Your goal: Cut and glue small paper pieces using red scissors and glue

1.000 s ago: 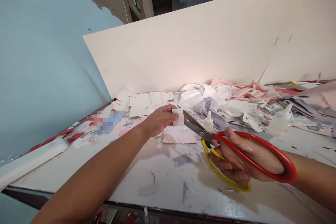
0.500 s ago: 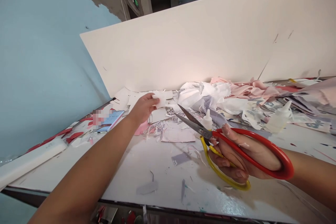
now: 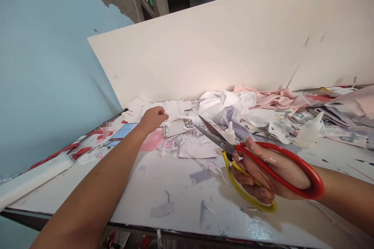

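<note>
- The scissors (image 3: 228, 147), with one red and one yellow handle, are in the right hand (image 3: 277, 171), fingers wrapped around the handles; the blades stand parted, tips pointing left and away from the person.
- The left hand (image 3: 153, 120) is well apart from the blade tips, its fingers curled in close to the thumb; whether they pinch anything I cannot tell.
- White pieces (image 3: 174, 111) lie just beside the left fingertips, on their right.
- Between the two hands lie thin cut strips (image 3: 172, 144) and a pale pink stack (image 3: 197, 150).
- An upright squeeze bottle (image 3: 230, 136) stands just behind the blades, near the right hand.
- Crumpled white fabric (image 3: 224, 103) and pink fabric (image 3: 277, 101) heap up behind that bottle.
- A phone (image 3: 121, 132) lies left of the left wrist.
- Bare surface of the table (image 3: 140, 190) shows between the forearms, dotted with small scraps, down to its dark front edge.
- A tall white board (image 3: 219, 46) bounds the far side; a blue wall (image 3: 43, 66) bounds the left.
</note>
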`<state>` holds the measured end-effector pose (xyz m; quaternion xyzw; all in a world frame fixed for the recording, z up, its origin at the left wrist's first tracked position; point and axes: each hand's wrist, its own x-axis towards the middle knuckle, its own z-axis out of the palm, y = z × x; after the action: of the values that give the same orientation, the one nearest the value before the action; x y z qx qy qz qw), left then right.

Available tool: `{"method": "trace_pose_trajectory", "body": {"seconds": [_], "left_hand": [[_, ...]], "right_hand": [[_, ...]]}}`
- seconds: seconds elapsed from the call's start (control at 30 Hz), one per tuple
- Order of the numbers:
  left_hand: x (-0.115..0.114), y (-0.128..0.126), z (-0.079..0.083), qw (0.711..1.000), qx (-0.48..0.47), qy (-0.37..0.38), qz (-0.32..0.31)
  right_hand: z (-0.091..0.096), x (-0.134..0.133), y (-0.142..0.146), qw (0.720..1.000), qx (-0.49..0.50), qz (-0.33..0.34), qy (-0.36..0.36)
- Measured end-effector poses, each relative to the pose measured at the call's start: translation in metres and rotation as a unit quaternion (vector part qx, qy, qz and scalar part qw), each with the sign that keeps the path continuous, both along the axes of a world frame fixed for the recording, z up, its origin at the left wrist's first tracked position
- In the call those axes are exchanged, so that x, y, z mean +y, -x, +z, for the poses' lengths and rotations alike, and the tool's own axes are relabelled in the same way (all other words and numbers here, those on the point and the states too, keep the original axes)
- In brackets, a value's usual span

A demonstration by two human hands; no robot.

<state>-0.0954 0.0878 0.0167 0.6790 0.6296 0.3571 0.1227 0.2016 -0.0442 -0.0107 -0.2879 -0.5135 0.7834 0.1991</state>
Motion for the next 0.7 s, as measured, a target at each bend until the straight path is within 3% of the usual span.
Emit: {"method": "trace_pose_trajectory", "body": {"seconds": [0.13, 0.3, 0.5, 0.6, 0.7], "left_hand": [[-0.003, -0.003, -0.002, 0.998, -0.021, 0.032, -0.049], [-0.006, -0.004, -0.001, 0.997, 0.064, -0.024, -0.036], [-0.016, -0.022, 0.005, 0.996, -0.068, -0.019, -0.057], [-0.028, -0.041, 0.007, 0.976, -0.187, 0.007, -0.115], [-0.044, -0.063, 0.008, 0.941, -0.302, 0.007, -0.149]], "right_hand": [[-0.002, 0.000, 0.000, 1.000, 0.007, -0.015, 0.012], [-0.003, 0.002, -0.001, 0.999, 0.010, -0.007, 0.032], [-0.004, 0.002, -0.002, 1.000, 0.015, -0.008, 0.006], [-0.005, -0.001, -0.004, 0.995, -0.014, -0.041, -0.088], [-0.008, -0.006, -0.002, 0.956, -0.059, -0.141, -0.252]]}}
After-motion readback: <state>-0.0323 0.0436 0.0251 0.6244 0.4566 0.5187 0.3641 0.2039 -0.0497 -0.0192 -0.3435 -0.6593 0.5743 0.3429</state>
